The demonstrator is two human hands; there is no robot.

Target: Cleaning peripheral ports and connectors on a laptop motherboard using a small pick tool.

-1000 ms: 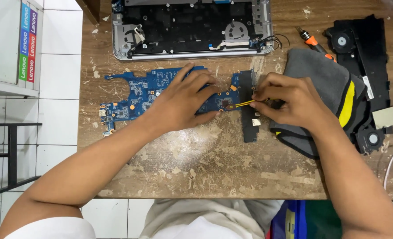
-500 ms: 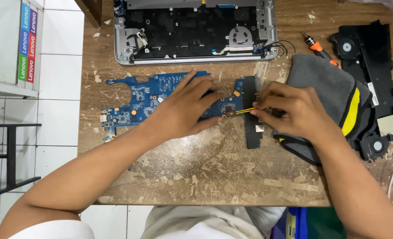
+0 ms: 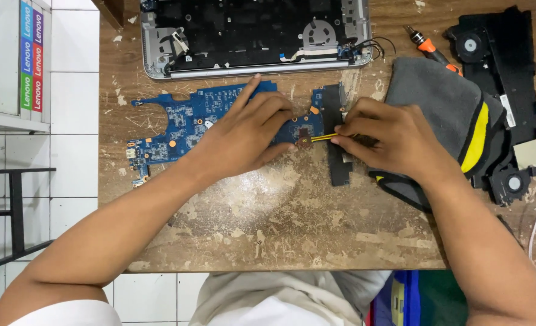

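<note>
Here the blue circuit board point(image 3: 183, 124), lying mid-worktop point(image 3: 280, 223) just near of the opened laptop shell point(image 3: 250, 36), is pressed flat by the spread left hand point(image 3: 244, 136); a thin yellow tool point(image 3: 322, 137) is pinched in the right hand point(image 3: 389, 142), tip on the board

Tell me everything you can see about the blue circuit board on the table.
The blue circuit board lies flat on the worn wooden table, just below the opened laptop base. It is an irregular shape with cut-outs, dotted with small chips, connectors and orange spots. The left hand presses down on its middle, hiding part of it. At its right end, the right hand holds a thin yellow tool with the tip on a dark square chip.
</note>
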